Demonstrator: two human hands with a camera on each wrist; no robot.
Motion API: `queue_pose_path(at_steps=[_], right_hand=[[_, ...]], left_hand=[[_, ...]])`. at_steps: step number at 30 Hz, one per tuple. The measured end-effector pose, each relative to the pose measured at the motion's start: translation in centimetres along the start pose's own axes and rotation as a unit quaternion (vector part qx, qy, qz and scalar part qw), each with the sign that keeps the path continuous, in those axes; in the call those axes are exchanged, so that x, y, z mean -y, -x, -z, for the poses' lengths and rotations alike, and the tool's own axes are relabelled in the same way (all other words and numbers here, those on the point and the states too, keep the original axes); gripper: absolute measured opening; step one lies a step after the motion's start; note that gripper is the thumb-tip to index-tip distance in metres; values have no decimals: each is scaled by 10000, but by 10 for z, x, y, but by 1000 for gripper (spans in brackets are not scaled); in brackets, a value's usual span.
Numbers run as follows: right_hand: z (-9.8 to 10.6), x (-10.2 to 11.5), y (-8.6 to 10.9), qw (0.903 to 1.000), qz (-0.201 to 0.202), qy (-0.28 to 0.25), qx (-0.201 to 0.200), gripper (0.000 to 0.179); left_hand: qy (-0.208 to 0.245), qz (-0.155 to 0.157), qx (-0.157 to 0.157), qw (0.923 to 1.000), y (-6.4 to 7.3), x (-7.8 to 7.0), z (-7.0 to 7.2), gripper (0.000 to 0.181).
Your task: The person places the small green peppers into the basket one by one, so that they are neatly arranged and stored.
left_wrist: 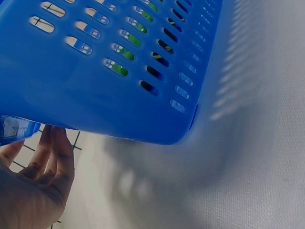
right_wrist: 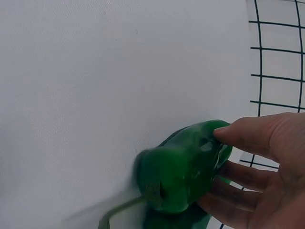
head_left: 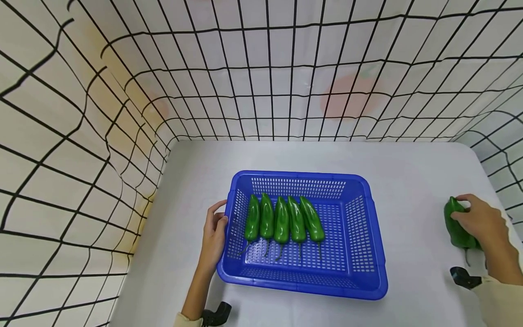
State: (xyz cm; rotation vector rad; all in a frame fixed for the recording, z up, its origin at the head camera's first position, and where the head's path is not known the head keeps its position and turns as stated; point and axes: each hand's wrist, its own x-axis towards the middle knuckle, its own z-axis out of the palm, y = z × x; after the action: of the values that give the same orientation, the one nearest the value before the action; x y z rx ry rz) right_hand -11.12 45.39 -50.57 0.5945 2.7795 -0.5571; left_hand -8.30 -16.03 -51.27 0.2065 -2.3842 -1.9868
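A blue perforated plastic basket (head_left: 365,236) lies on the white table, with several green peppers (head_left: 282,220) side by side in its left half, stems toward the person. My left hand (head_left: 214,236) holds the basket's left rim, thumb and fingers at the edge; the left wrist view shows that hand (left_wrist: 40,179) by the basket's corner (left_wrist: 119,114). Far to the right, my right hand (head_left: 484,220) grips a green pepper (head_left: 455,225) between thumb and fingers. In the right wrist view, this pepper (right_wrist: 183,167) overlaps another green pepper (right_wrist: 176,218) under it.
Black wire grid walls (head_left: 265,68) with white sheeting behind them surround the table (head_left: 196,172) at the back and both sides. The right-hand grid (head_left: 504,154) stands close to the right hand. Each wrist wears a small black camera (head_left: 465,278).
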Motion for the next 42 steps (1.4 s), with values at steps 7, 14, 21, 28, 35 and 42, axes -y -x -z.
queue_pose_path(at_steps=[7,14,21,28,35,42], right_hand=[[4,1,2,9998,47,-43,-173,59],[9,7,2,9988,321,-47,-359,60],[15,36,10,9978,469,-134,-459,64],[22,63,18,9946,847,-250,-550,64],[26,92,30,9869,1421,-422,-640,62],[31,125,45,9811,1738,-581,-617,61]], left_hand=[[-61,159,12,9999,2,-14,0,44],[-152,65,64,9998,9,-41,-1,43],[-94,149,-18,9998,0,-9,0,44],[-34,166,5,9999,-1,-5,0,44],[-75,92,105,9999,8,-36,0,43],[-96,170,105,9998,8,-37,0,43]])
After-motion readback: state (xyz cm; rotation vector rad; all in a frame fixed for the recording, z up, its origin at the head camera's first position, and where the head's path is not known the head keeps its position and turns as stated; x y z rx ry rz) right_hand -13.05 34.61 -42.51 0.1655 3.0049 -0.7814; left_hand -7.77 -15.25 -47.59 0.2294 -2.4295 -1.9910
